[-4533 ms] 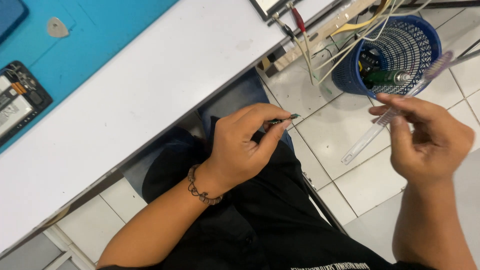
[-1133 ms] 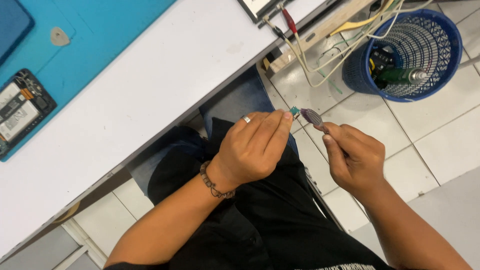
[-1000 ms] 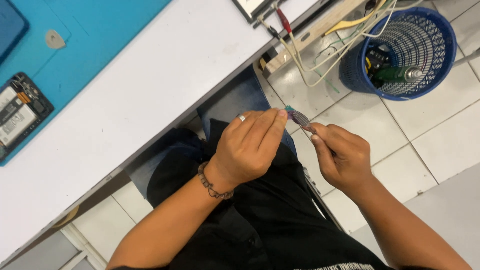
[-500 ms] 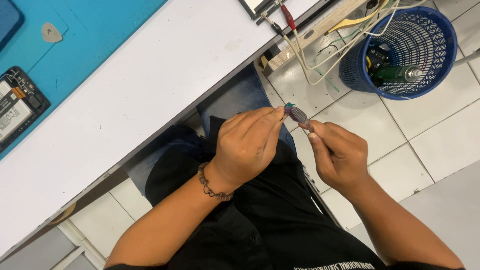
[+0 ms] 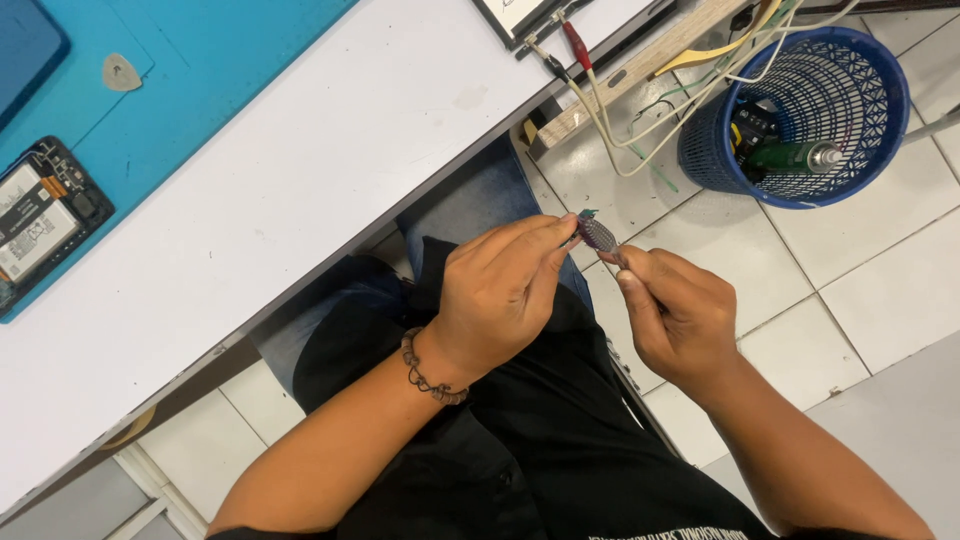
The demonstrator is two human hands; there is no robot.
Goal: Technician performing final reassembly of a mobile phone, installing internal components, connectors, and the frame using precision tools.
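1. Compared with a second ago: hands closer together, brush head now pressed against the left fingertips instead of standing apart.
2. Left hand (image 5: pixel 500 295) curled, fingertips pinched narrow on a tiny greenish part (image 5: pixel 586 214), at 12 o'clock of the lap.
3. Right hand (image 5: pixel 680 315) wrapped around a thin brush (image 5: pixel 598 236), bristled oval head pointing to 11 o'clock, touching the part.
4. Beaded bracelet (image 5: pixel 430 370) on the left wrist; black cloth beneath.
5. Smooth white table (image 5: pixel 330 150) at 10 o'clock, with blue mat (image 5: pixel 230 50) and opened phone (image 5: pixel 40 220).
6. Blue mesh plastic basket (image 5: pixel 800 110) at 2 o'clock on glossy floor tiles, pale cables (image 5: pixel 650 110) trailing in.
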